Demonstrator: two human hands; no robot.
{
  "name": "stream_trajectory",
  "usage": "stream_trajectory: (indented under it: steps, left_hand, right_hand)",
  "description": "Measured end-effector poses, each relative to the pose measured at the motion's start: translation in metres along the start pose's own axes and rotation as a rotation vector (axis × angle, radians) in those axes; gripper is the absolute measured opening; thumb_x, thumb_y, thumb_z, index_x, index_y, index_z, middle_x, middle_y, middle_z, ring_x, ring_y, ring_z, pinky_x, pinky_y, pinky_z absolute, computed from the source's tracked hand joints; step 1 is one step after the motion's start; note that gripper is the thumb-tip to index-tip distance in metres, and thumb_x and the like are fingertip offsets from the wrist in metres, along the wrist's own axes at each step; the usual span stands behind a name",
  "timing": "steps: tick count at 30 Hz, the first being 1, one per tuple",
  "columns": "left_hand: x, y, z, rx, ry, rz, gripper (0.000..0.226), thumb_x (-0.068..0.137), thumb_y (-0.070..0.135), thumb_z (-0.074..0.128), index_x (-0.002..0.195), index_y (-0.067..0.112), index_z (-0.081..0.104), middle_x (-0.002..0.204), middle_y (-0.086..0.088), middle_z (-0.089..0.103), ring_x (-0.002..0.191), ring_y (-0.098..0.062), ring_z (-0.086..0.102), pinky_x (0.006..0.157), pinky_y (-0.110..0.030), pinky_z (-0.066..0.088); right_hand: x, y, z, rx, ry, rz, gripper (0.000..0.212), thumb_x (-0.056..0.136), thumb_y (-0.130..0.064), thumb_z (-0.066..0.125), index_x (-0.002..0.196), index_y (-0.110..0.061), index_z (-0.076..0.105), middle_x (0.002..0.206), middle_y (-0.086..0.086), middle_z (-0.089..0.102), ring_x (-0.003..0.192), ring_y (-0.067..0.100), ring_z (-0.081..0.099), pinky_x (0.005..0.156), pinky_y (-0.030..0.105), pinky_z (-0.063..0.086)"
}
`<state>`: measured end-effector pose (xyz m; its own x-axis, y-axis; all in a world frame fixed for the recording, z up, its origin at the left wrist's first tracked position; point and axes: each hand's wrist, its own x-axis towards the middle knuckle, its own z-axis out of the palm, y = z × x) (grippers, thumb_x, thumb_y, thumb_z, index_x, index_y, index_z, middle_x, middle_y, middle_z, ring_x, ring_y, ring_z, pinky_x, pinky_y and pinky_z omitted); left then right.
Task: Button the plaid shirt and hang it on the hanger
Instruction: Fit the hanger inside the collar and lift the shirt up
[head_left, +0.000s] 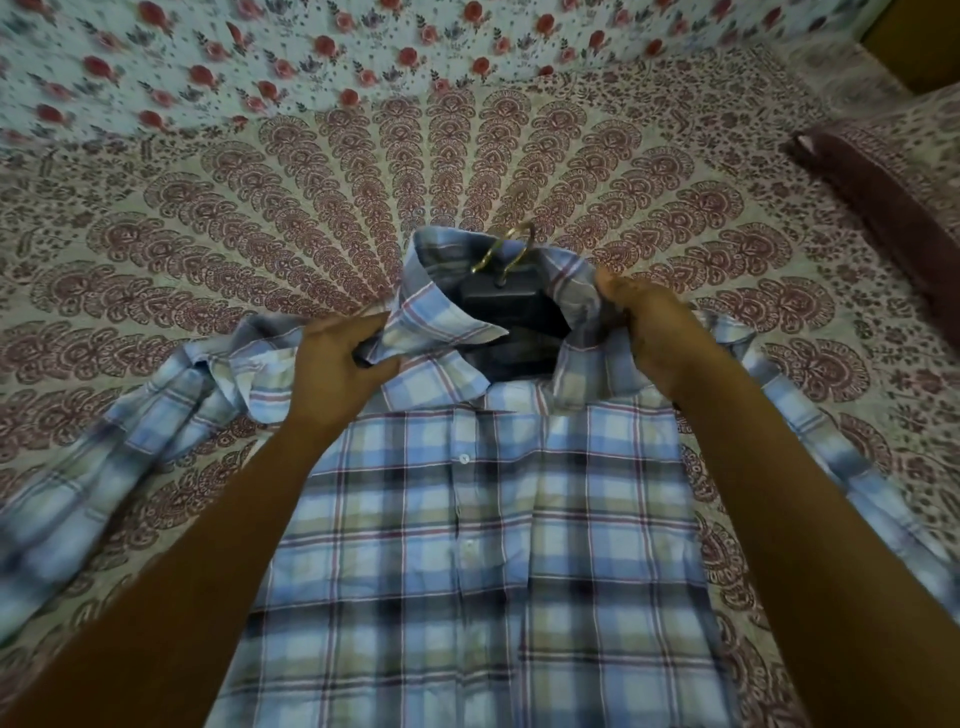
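A blue, white and red plaid shirt lies front up on the bed, its placket buttoned with white buttons showing down the middle. A dark hanger sits inside the open collar, and its brass hook sticks out past the neck. My left hand pinches the left collar and shoulder cloth. My right hand grips the right collar and shoulder. The hanger's arms are hidden under the fabric. Both sleeves spread out to the sides.
The bed is covered by a cream sheet with a maroon fan print. A rose-print cloth lies at the far side. A dark maroon pillow rests at the right edge.
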<state>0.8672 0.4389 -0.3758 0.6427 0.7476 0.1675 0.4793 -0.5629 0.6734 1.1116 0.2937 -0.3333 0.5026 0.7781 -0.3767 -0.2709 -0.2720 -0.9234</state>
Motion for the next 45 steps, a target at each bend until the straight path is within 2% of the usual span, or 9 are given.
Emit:
stream_trajectory:
  steps: [5,10,13,16,20,26,34,39,45]
  left_hand:
    - [-0.011,-0.004,0.002,-0.017,-0.004,-0.072,0.049,0.072,0.021,0.074,0.116,0.003,0.064,0.102,-0.021,0.067,0.094,-0.037,0.060,0.087,-0.050,0.049]
    - [-0.015,-0.002,0.006,-0.032,0.013,-0.106,0.050,0.073,0.008,0.076,0.119,0.000,0.059,0.109,-0.025,0.065,0.101,-0.039,0.060,0.092,-0.044,0.048]
    - [-0.016,-0.001,0.005,-0.030,0.019,-0.097,0.051,0.074,0.010,0.075,0.120,-0.002,0.058,0.109,-0.026,0.064,0.100,-0.038,0.060,0.089,-0.041,0.047]
    - [-0.017,-0.003,0.007,0.004,0.019,-0.065,0.048,0.072,0.010,0.075,0.116,-0.001,0.061,0.101,-0.025,0.067,0.092,-0.037,0.062,0.083,-0.033,0.044]
    - [-0.018,-0.006,0.009,0.042,0.025,-0.059,0.043,0.074,0.007,0.076,0.115,0.001,0.063,0.094,-0.023,0.067,0.085,-0.033,0.060,0.080,-0.030,0.041]
    - [-0.021,-0.004,0.006,0.007,0.021,-0.070,0.046,0.073,0.000,0.075,0.116,-0.004,0.060,0.101,-0.025,0.066,0.085,-0.025,0.056,0.081,-0.029,0.040]
    - [-0.027,-0.008,0.011,-0.027,0.015,-0.122,0.047,0.075,0.000,0.073,0.119,-0.004,0.058,0.113,-0.023,0.063,0.094,-0.019,0.054,0.084,-0.022,0.038]
    - [-0.025,-0.008,0.010,-0.024,-0.008,-0.107,0.047,0.074,0.000,0.074,0.119,-0.003,0.058,0.112,-0.023,0.063,0.099,-0.029,0.058,0.088,-0.027,0.039]
    - [-0.024,-0.011,0.004,-0.023,-0.027,-0.062,0.049,0.070,0.003,0.074,0.116,-0.007,0.059,0.098,-0.015,0.064,0.082,-0.018,0.054,0.077,-0.019,0.038]
  right_hand:
    - [-0.004,0.002,-0.001,0.030,0.043,0.191,0.030,0.099,-0.026,0.041,0.076,-0.014,0.057,0.058,-0.004,0.066,0.059,0.012,0.061,0.059,0.024,0.052]
    - [-0.011,0.021,0.013,0.024,0.109,0.078,0.041,0.096,-0.048,0.036,0.080,-0.021,0.061,0.065,-0.005,0.068,0.061,0.009,0.063,0.057,0.023,0.051]
    - [-0.016,0.028,0.019,-0.209,0.084,-0.088,0.029,0.093,-0.034,0.052,0.078,-0.011,0.062,0.069,0.012,0.059,0.067,0.016,0.052,0.064,0.038,0.048]
    - [-0.012,0.030,0.023,-0.407,0.128,-0.233,0.026,0.093,-0.022,0.055,0.068,-0.012,0.057,0.060,-0.004,0.051,0.064,0.016,0.044,0.064,0.030,0.039]
    - [-0.004,0.016,0.026,-0.357,0.236,-0.097,0.030,0.095,-0.016,0.048,0.075,0.006,0.055,0.070,0.012,0.050,0.069,0.019,0.046,0.068,0.030,0.041]
    - [-0.007,0.014,0.015,-0.016,0.001,0.193,0.024,0.095,-0.024,0.048,0.077,-0.017,0.062,0.064,-0.005,0.069,0.068,0.012,0.064,0.073,0.028,0.053]
    - [-0.003,0.018,0.027,-0.464,-0.171,-0.243,0.022,0.092,-0.019,0.056,0.113,-0.022,0.059,0.102,-0.012,0.056,0.100,0.008,0.056,0.085,0.017,0.047]
    - [0.016,0.004,0.040,-0.893,-0.045,-0.415,0.031,0.091,-0.017,0.057,0.080,0.012,0.061,0.058,0.008,0.046,0.061,0.018,0.043,0.059,0.027,0.033]
    - [0.010,-0.016,0.031,-0.384,-0.290,0.014,0.018,0.086,-0.017,0.062,0.073,-0.005,0.068,0.054,-0.002,0.067,0.048,0.008,0.062,0.050,0.016,0.052]
